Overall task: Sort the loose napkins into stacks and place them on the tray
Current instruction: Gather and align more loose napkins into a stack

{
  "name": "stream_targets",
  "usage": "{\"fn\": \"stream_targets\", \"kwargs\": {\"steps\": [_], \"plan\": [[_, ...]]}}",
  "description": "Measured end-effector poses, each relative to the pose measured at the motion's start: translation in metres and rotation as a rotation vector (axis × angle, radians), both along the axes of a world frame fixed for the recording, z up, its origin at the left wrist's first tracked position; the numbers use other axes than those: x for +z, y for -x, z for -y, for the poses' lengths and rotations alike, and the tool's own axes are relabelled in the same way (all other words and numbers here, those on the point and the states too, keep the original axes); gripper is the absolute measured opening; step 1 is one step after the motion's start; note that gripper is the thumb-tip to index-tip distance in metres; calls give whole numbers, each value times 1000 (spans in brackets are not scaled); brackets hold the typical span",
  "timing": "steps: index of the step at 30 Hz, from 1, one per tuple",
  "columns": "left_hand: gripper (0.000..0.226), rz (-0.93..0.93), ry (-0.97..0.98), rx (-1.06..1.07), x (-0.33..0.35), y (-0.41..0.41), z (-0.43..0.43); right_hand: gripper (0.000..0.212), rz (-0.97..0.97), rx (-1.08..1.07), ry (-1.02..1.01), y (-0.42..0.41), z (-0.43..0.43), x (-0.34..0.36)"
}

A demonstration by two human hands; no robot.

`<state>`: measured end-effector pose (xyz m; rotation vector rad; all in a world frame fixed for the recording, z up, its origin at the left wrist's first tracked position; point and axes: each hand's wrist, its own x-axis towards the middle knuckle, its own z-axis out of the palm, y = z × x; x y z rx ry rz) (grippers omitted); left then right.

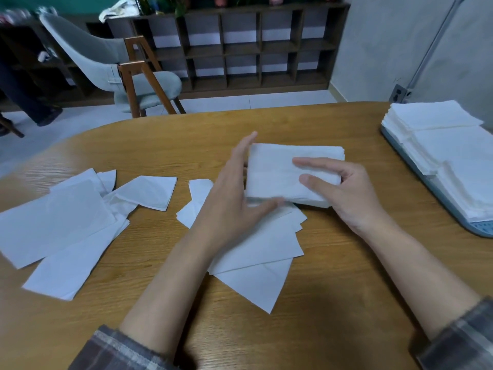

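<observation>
**Two hands squaring a napkin stack above the desk**

Two hands meet at a thick stack of white napkins [277,173], which sits mid-desk, partly over a fan of loose napkins [256,263]. The left hand [234,190] is spread flat, its straight fingers set against the stack's left edge and its thumb along the near edge. The right hand [346,188] grips the stack's right end, with forefinger and thumb laid across the top and the remaining fingers curled round the side. More loose napkins [61,217] lie overlapping at the left of the wooden desk [346,276]. At the far right, the grey-blue tray [477,227] carries finished stacks [448,145] set side by side. Beyond the desk stand a padded chair [112,62] and a dark cubby shelf [240,46].
</observation>
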<state>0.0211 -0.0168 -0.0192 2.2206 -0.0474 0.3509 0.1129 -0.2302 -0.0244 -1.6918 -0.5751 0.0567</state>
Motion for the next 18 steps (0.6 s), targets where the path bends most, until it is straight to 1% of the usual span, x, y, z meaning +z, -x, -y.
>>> {"fn": "stream_targets", "kwargs": {"steps": [1,2,3,5,7,8,9,10,14,16,18], "plan": [[104,-49,-94,-19,-1,1,-3,27,31,-63,17,-3,1,0],[102,-105,-176,-41,-1,1,-5,28,51,-107,30,-5,2,-1],[92,-148,-243,-58,-1,2,-7,29,60,-132,37,-6,2,-1],[58,-141,-365,-62,-3,0,-8,31,78,-138,47,-7,2,-1],[24,-88,-418,-37,-5,-2,-9,33,104,-121,63,-5,1,-3],[13,-66,-423,-25,-5,-2,-9,34,114,-116,72,-5,1,-3],[7,-46,-412,-19,-5,-2,-9,34,121,-116,83,-5,1,-4],[6,-32,-372,-18,-5,-1,-9,33,129,-119,92,-6,2,-4],[10,-41,-73,-32,3,2,-9,34,156,-91,104,-9,4,-5],[11,-102,-26,-62,4,1,-10,35,150,-65,118,-11,4,-8],[10,-157,-30,-106,2,0,-10,33,142,-51,130,-13,4,-10]]}}
